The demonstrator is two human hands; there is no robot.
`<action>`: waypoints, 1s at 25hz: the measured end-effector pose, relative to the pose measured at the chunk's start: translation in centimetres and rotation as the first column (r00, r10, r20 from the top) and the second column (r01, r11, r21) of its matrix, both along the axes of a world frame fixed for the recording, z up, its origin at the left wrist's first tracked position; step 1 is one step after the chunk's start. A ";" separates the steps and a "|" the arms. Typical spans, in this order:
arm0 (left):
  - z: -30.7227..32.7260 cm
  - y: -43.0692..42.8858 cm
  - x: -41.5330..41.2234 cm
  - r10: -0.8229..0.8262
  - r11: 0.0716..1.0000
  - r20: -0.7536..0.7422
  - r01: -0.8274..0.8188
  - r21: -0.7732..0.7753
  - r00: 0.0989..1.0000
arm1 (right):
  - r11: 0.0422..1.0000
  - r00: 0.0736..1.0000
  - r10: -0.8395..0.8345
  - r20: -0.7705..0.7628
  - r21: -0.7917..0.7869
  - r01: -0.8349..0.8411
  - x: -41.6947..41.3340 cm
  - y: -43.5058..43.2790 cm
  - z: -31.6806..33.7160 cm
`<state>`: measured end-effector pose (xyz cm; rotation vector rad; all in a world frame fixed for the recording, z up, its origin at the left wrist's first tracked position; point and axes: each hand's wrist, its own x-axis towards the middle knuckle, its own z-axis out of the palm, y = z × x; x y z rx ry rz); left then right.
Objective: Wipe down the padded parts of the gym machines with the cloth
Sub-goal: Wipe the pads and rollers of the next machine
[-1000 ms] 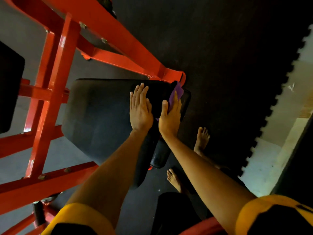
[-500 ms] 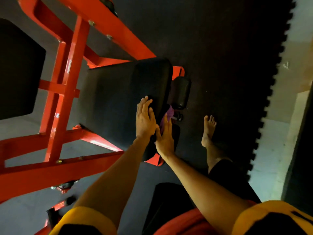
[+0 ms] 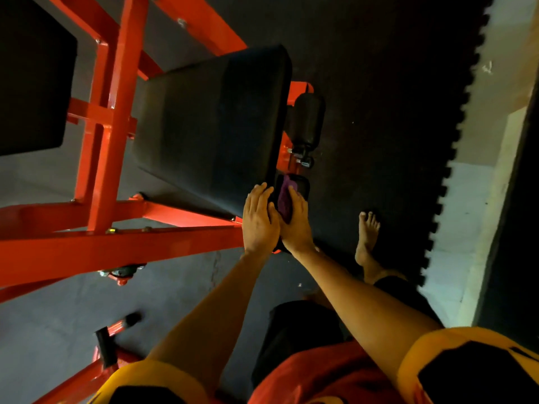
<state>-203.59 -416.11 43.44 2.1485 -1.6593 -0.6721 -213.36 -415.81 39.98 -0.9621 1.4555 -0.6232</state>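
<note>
Since both hands have slid from the far end to its near corner, the red frame's (image 3: 116, 249) black pad (image 3: 210, 126) looks almost wiped along that edge. The left hand (image 3: 259, 220) lies flat on it, fingers straight. The purple cloth (image 3: 284, 199) is pressed against its side by the right hand (image 3: 296, 225), fingers extended. Rightward, rubber matting (image 3: 379, 97) meets pale concrete (image 3: 455, 228).

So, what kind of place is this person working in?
Most likely a gym: an orange-red machine frame carries a large black pad and a black roller pad, and interlocking black mats cover the floor.
</note>
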 end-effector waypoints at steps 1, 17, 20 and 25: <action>-0.2 0.8 -0.7 -0.014 1.000 0.018 0.014 -0.001 1.000 | 1.000 1.000 -0.004 -0.020 0.030 0.005 -1.1 0.2 -0.3; -22.3 -0.2 -5.7 0.369 0.911 -0.212 -0.307 0.274 0.905 | 0.971 0.946 0.208 -0.247 0.170 -0.169 -6.2 -1.3 -22.7; -26.2 -1.9 -4.3 0.403 0.886 -0.168 -0.337 0.320 0.900 | 0.983 0.953 0.171 -0.248 0.101 -0.151 -5.0 -4.5 -25.7; -31.7 -4.4 -1.1 0.509 0.837 -0.173 -0.438 0.328 0.843 | 0.990 0.940 0.110 -0.324 -0.049 -0.133 -1.2 -6.3 -30.4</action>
